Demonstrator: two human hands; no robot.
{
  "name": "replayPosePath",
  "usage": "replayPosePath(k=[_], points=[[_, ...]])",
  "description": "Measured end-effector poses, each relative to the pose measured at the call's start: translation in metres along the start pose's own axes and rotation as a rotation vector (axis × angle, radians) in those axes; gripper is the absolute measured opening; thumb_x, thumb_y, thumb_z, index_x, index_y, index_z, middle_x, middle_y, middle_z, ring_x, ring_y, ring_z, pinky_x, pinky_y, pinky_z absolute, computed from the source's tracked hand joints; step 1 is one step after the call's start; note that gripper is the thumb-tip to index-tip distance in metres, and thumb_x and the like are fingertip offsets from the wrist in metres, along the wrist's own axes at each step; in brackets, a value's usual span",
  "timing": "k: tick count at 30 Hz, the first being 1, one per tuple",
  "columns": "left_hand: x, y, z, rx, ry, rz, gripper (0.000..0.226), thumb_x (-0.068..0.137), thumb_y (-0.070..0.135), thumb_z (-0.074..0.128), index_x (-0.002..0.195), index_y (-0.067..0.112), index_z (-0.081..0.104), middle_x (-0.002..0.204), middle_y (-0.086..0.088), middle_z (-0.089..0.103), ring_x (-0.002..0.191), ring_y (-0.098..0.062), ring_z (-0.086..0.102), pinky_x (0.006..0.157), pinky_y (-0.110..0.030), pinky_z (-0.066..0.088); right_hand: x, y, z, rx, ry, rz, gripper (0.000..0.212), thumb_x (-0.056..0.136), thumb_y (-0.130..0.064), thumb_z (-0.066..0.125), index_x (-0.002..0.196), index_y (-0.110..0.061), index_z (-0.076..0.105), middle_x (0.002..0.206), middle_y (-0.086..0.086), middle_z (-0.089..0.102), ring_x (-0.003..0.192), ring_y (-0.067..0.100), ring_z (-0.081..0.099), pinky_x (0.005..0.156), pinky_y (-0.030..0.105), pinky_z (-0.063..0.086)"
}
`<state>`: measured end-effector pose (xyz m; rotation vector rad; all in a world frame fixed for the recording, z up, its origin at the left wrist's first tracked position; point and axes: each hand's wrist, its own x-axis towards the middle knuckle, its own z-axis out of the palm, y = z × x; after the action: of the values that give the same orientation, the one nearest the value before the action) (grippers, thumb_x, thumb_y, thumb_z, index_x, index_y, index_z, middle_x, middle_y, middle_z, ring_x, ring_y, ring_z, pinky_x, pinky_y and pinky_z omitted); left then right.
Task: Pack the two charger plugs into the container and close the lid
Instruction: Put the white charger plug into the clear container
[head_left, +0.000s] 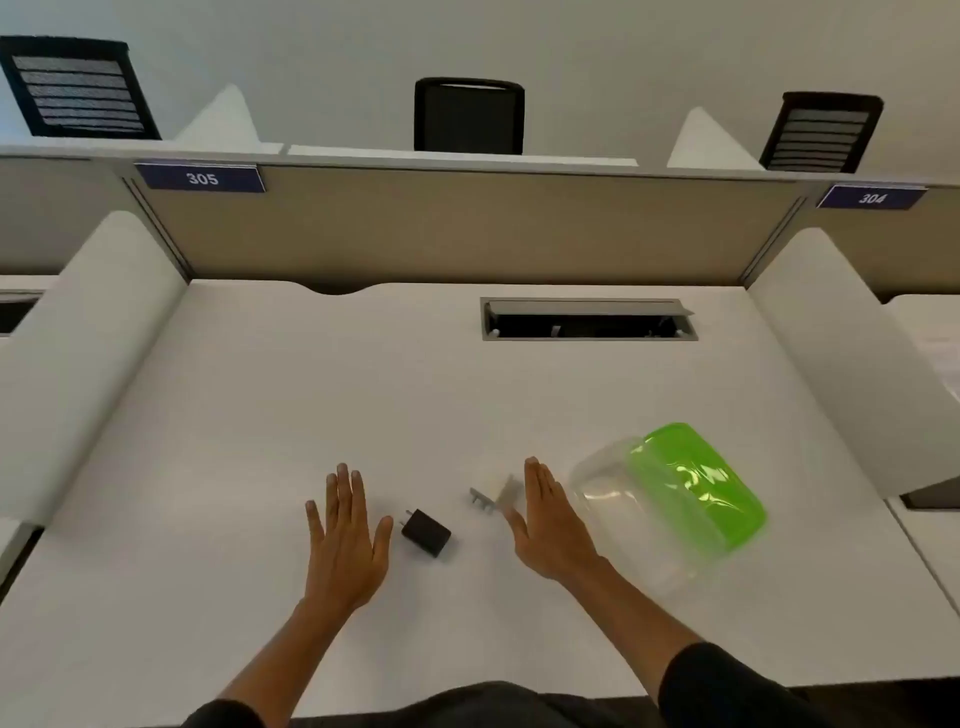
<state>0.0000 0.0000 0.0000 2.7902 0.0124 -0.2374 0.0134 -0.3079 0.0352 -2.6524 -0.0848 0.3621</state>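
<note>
A black charger plug (426, 532) lies on the white desk between my hands, its prongs pointing up-left. A white charger plug (497, 490) with grey prongs lies just left of my right hand. My left hand (345, 540) rests flat and open on the desk, left of the black plug. My right hand (550, 522) is open with fingers together, its thumb side close to the white plug. A clear plastic container (639, 512) with a green lid (698, 483) on it lies on its side to the right of my right hand.
An open cable hatch (589, 319) is set in the white desk (311, 389) at the back right. White side dividers (78, 353) flank the desk, a tan partition (467, 228) stands behind it, and black chairs (469, 115) show beyond.
</note>
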Motion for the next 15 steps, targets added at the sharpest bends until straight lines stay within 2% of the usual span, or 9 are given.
replayPosePath(k=[3,5,8,10,12,13,15], points=[[-0.011,-0.007,0.01,-0.003,-0.051,-0.084,0.09,0.098,0.065,0.001,0.166,0.009,-0.016,0.176,-0.01,-0.025,0.165,-0.028,-0.019,0.134,-0.06,0.0,-0.003,0.001,0.007,-0.023,-0.07,0.075,0.088,0.107,-0.044,0.045,0.167,-0.006,-0.007,0.178,0.008,-0.005,0.166,0.025,-0.002,0.135,0.041,0.013],[-0.018,-0.011,0.022,-0.002,-0.057,-0.092,0.096,0.093,0.07,-0.011,0.166,0.008,-0.015,0.176,-0.011,-0.026,0.165,-0.028,-0.02,0.134,-0.06,-0.002,-0.006,0.002,0.011,-0.03,-0.11,0.116,0.095,0.104,-0.044,0.053,0.167,-0.007,-0.007,0.177,0.009,-0.003,0.166,0.026,0.001,0.135,0.041,0.015],[-0.023,-0.011,0.03,-0.01,-0.103,-0.09,0.106,0.086,0.073,-0.023,0.166,0.005,-0.012,0.176,-0.013,-0.024,0.165,-0.03,-0.018,0.134,-0.06,-0.002,-0.009,0.001,0.014,-0.056,-0.126,0.15,0.098,0.1,-0.043,0.062,0.167,-0.006,0.0,0.175,0.011,0.009,0.164,0.029,0.012,0.131,0.039,0.027],[-0.026,-0.011,0.035,0.001,-0.104,-0.099,0.107,0.085,0.072,-0.025,0.166,0.004,-0.01,0.176,-0.015,-0.02,0.165,-0.03,-0.017,0.134,-0.06,-0.001,-0.009,-0.002,0.018,-0.134,-0.105,0.166,0.092,0.098,-0.043,0.064,0.164,-0.002,0.013,0.168,0.015,0.027,0.155,0.031,0.031,0.122,0.037,0.041],[-0.028,-0.009,0.036,-0.002,-0.102,-0.113,0.106,0.086,0.071,-0.024,0.166,0.004,-0.009,0.177,-0.016,-0.017,0.165,-0.031,-0.014,0.134,-0.06,-0.001,-0.01,-0.005,0.022,-0.233,-0.059,0.164,0.075,0.097,-0.044,0.064,0.152,-0.003,0.032,0.148,0.012,0.048,0.133,0.027,0.05,0.103,0.033,0.054],[-0.028,-0.008,0.037,-0.004,-0.097,-0.118,0.105,0.086,0.071,-0.025,0.166,0.005,-0.008,0.177,-0.016,-0.017,0.166,-0.031,-0.013,0.134,-0.059,-0.001,-0.01,-0.007,0.022,-0.275,-0.043,0.163,0.065,0.097,-0.044,0.064,0.143,-0.006,0.039,0.138,0.01,0.053,0.123,0.025,0.054,0.095,0.031,0.056],[-0.028,-0.007,0.037,0.0,-0.093,-0.124,0.104,0.086,0.07,-0.025,0.166,0.006,-0.009,0.177,-0.016,-0.017,0.166,-0.032,-0.013,0.135,-0.059,-0.001,-0.011,-0.01,0.023,-0.309,-0.035,0.164,0.052,0.098,-0.041,0.064,0.134,-0.008,0.046,0.129,0.008,0.056,0.115,0.023,0.057,0.089,0.03,0.056]])
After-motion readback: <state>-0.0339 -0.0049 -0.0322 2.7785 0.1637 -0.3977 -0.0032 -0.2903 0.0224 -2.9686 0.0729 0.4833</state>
